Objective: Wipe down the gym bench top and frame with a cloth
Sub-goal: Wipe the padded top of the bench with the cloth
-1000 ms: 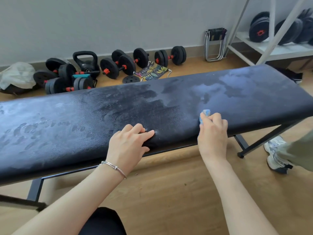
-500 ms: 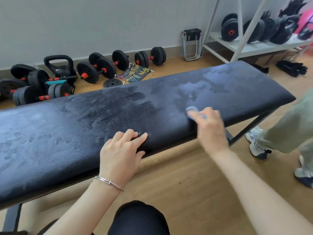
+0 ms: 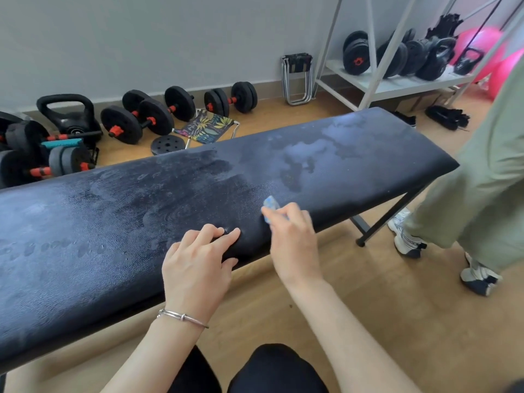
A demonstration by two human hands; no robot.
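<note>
Here, one black gym-bench tabletop [image 3: 113,222] runs across the view, streaked, with paler patches toward its right end. Two hands sit at its near edge, close together but not touching. The left hand [image 3: 195,268] rests with fingers laid loosely on the pad and thumb on the front face, with one thin bracelet [image 3: 181,317] on its wrist. The right hand [image 3: 292,239] pinches one small blue cloth [image 3: 270,204] against the pad, just inside the edge. One frame leg [image 3: 388,219] shows under the right end. Another person's two legs [image 3: 487,180] stand just beside that end — the wooden floor [image 3: 368,321] lies open along the near side.
</note>
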